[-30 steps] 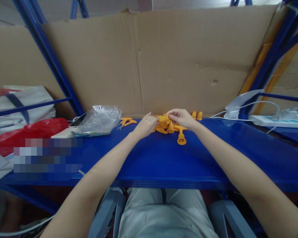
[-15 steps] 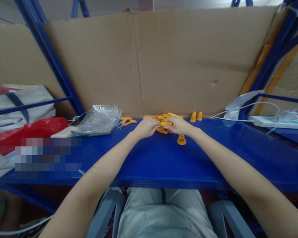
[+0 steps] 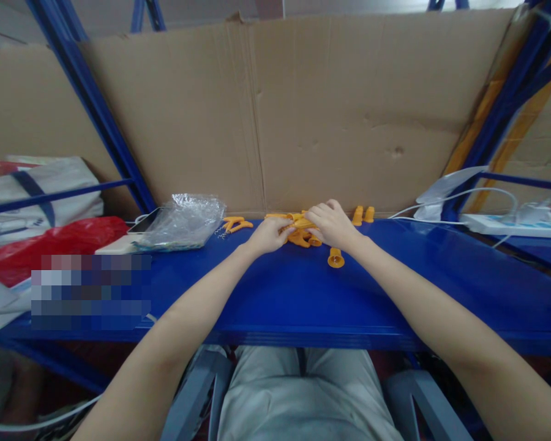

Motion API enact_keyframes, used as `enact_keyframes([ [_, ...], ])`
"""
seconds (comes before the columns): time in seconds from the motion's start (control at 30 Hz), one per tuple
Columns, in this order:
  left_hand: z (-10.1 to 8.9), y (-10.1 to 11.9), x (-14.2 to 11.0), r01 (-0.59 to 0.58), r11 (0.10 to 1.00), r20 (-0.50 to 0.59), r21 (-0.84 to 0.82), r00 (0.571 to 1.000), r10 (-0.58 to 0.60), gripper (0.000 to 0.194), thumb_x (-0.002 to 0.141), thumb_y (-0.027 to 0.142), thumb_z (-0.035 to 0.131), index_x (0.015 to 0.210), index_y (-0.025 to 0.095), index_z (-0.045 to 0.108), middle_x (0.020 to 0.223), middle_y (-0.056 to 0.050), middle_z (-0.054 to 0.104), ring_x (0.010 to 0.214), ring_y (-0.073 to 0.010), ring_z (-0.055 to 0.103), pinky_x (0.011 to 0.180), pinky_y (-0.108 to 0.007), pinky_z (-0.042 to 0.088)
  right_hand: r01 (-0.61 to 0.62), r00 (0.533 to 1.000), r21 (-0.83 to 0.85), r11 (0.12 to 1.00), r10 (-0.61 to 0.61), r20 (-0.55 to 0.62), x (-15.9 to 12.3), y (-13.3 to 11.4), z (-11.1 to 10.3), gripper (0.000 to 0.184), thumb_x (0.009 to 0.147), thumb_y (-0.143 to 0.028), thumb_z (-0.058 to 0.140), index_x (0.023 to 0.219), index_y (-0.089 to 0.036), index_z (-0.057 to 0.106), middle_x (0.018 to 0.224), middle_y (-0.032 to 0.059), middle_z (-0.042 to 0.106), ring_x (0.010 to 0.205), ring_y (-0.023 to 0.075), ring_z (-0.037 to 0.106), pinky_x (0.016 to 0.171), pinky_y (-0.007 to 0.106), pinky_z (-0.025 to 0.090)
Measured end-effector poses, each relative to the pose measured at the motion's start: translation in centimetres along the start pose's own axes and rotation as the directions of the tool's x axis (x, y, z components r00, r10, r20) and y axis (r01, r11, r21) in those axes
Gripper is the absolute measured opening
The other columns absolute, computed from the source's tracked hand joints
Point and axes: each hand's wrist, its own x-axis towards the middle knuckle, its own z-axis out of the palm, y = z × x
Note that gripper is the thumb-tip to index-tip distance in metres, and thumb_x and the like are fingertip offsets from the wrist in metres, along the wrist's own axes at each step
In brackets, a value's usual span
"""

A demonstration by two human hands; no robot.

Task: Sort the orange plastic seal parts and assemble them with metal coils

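A small heap of orange plastic parts (image 3: 303, 236) lies on the blue shelf (image 3: 303, 294) against the cardboard wall. My left hand (image 3: 269, 234) and my right hand (image 3: 331, 223) meet over the heap, fingers curled round one orange piece (image 3: 299, 222) held between them. A funnel-shaped orange part (image 3: 335, 259) lies just in front of my right wrist. Two little orange cones (image 3: 363, 214) stand to the right of my right hand. A separate orange clip piece (image 3: 235, 224) lies left of my left hand.
A crumpled clear plastic bag (image 3: 183, 222) sits left on the shelf, partly over a phone (image 3: 143, 223). Red and white bags (image 3: 50, 239) lie at far left. A white power strip (image 3: 509, 225) with cables is at far right. Cardboard (image 3: 349, 116) backs the shelf.
Both hands dropped onto the heap half a second ago and have now lifted slightly with an orange piece pinched between them. The funnel-shaped part stays where it was.
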Motion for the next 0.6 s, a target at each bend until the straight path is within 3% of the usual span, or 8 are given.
enact_keyframes([
  [0.23, -1.0, 0.0, -0.5, -0.096, 0.977, 0.127, 0.188, 0.989, 0.073, 0.025, 0.093, 0.025, 0.05, 0.076, 0.017, 0.067, 0.076, -0.008, 0.071, 0.076, -0.0208, 0.067, 0.076, -0.034, 0.051, -0.02, 0.992, 0.157, 0.987, 0.0, 0.125, 0.0, -1.0, 0.8, 0.024, 0.097, -0.033, 0.054, 0.106, -0.014, 0.066, 0.108, 0.0154, 0.069, 0.107, 0.0285, 0.058, 0.096, 0.042, 0.032],
  [0.4, -0.9, 0.6, -0.3, -0.143, 0.971, 0.117, 0.191, 0.986, 0.122, 0.026, 0.094, 0.026, 0.048, 0.081, 0.016, 0.068, 0.077, -0.009, 0.071, 0.079, -0.022, 0.067, 0.077, -0.035, 0.05, -0.041, 0.99, 0.2, 0.979, 0.013, 0.138, 0.0, -1.4, 1.2, 0.022, 0.097, -0.026, 0.052, 0.11, -0.016, 0.066, 0.117, 0.0148, 0.069, 0.111, 0.0275, 0.058, 0.102, 0.045, 0.031],
  [0.6, -0.7, 0.9, -0.1, -0.12, 0.97, 0.087, 0.21, 0.991, 0.104, 0.026, 0.093, 0.028, 0.049, 0.081, 0.016, 0.069, 0.077, -0.009, 0.071, 0.078, -0.0214, 0.068, 0.078, -0.036, 0.051, -0.048, 0.993, 0.138, 0.989, 0.032, 0.116, 0.2, -1.8, 0.6, 0.019, 0.095, -0.02, 0.05, 0.106, -0.016, 0.065, 0.109, 0.0138, 0.07, 0.105, 0.0277, 0.057, 0.1, 0.044, 0.03],
])
